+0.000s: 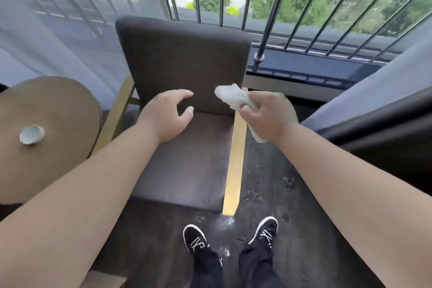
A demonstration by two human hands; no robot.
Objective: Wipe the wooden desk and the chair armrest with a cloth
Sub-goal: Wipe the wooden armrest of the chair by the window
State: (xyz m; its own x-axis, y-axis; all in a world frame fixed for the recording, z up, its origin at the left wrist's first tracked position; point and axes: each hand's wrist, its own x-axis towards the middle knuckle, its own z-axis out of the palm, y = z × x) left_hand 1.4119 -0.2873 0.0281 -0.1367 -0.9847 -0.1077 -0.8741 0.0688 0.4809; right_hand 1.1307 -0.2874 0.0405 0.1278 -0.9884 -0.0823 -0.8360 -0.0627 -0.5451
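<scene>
A dark upholstered chair [182,63] stands in front of me, with a light wooden armrest [235,170] along its right side. My right hand [268,116] grips a crumpled white cloth [232,97] above the far end of that armrest. My left hand [168,113] hovers over the seat near the backrest, fingers loosely spread, holding nothing. A round wooden table [58,128] sits at the left. The chair's left armrest [119,110] shows partly between table and chair.
A small white shell-like dish [31,134] lies on the round table. Sheer curtains [58,37] hang left and right of the chair. A window with metal railing bars [264,37] is behind it. My two black shoes [195,237] stand on dark floor.
</scene>
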